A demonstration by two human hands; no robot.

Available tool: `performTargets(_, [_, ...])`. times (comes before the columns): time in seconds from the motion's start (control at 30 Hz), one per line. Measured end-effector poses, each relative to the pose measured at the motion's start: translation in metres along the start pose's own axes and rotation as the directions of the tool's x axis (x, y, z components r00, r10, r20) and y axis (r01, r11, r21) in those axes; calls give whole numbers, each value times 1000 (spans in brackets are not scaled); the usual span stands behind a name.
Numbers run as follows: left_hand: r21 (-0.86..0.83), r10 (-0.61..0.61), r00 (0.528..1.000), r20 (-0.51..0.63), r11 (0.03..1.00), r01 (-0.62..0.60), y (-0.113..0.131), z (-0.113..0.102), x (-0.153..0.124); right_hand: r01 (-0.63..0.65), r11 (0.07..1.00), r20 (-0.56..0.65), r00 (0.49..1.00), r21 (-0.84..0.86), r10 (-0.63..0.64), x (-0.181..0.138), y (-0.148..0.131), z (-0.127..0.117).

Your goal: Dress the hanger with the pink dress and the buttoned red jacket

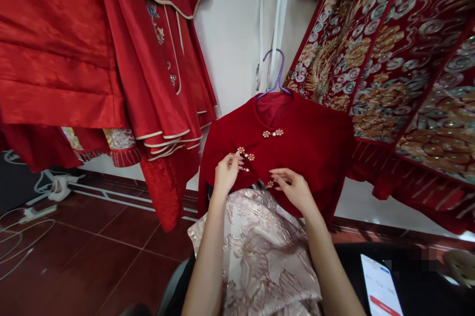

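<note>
A dark red velvet jacket [309, 143] hangs on a purple hanger [279, 71], its front facing me. My left hand [227, 172] is closed in a pinch at the jacket's left front, on a gold flower-shaped clasp [241, 150] with pearl-like beads. Fingers partly cover that clasp. My right hand [293, 187] lies over the lower front, fingers stretched and slightly bent, beside a lower flower clasp [269, 185]. Near the collar sits a fastened pair of clasps [273, 133]. Below the jacket, pale pink brocade fabric [260, 247] with a floral pattern spreads between my forearms.
Red garments [159, 59] hang at the left, and a heavily embroidered red garment [389, 59] hangs at the right. A lit phone [380, 284] lies on a dark surface at lower right. White cables [22, 242] and a power strip [39, 212] rest on the tiled floor.
</note>
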State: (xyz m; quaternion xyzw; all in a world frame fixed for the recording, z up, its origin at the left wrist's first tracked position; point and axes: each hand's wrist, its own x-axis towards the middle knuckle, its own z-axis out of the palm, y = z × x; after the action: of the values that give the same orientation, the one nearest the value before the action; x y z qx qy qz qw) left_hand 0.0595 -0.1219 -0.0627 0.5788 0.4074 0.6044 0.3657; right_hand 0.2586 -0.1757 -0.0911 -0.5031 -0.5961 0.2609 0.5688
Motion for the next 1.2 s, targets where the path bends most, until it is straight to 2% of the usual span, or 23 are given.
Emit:
performTargets(0.1, [150,9,991,134,988,-30,7,-12,-5,-52,987,-15,999,-154,50,-5,5,-2])
performTargets(0.17, [207,17,974,226,976,-66,10,-17,-11,-66,971,19,997,-230,72,-6,6,3])
performTargets(0.3, [181,-48,912,406,983,-29,13,-24,-20,-16,971,75,997,-240,35,-9,5,13])
performTargets(0.37, [175,-76,888,454,985,-5,14,-27,-22,-21,977,93,995,-212,42,-11,1,16])
performTargets(0.53, [138,-82,903,422,990,26,15,-27,-22,0,996,131,991,-91,12,-16,-17,21])
performTargets(0.67, [164,-136,909,394,984,75,14,-24,-22,34,999,15,999,-28,-33,-19,-30,34])
performTargets(0.77, [198,-170,914,369,975,101,14,-23,-22,34,999,-28,999,0,-34,-22,-33,45])
performTargets(0.93, [237,-171,927,333,967,93,16,-20,-22,109,994,-128,986,-18,-110,-25,-33,55])
performTargets(1.2, [335,-173,934,312,940,62,14,-19,-22,134,986,-95,985,-103,-144,-26,-30,54])
